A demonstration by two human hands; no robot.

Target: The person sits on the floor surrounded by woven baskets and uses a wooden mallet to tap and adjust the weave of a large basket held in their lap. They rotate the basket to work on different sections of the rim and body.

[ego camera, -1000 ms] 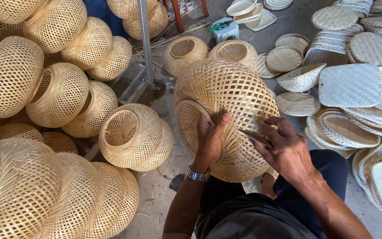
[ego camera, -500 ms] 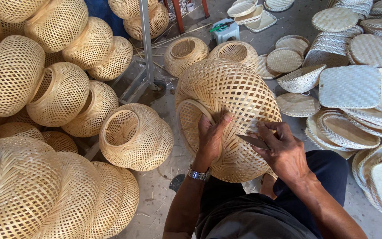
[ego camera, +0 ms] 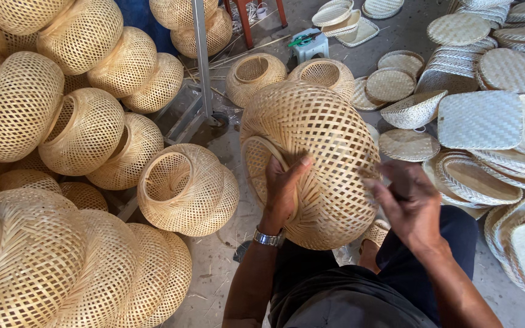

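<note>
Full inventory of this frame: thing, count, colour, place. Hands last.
held woven basket: one, tan, centre, on the lap
round woven baskets: many, tan, piled at left
two baskets: tan, on the floor beyond the held one
flat woven trays and lids: many, pale tan, stacked at right
metal pole: one, grey, upper centre
small stool: one, pale, top centre
wristwatch: one, silver, left wrist
left hand: gripping the held basket's rim
right hand: blurred, at the basket's right side
</note>
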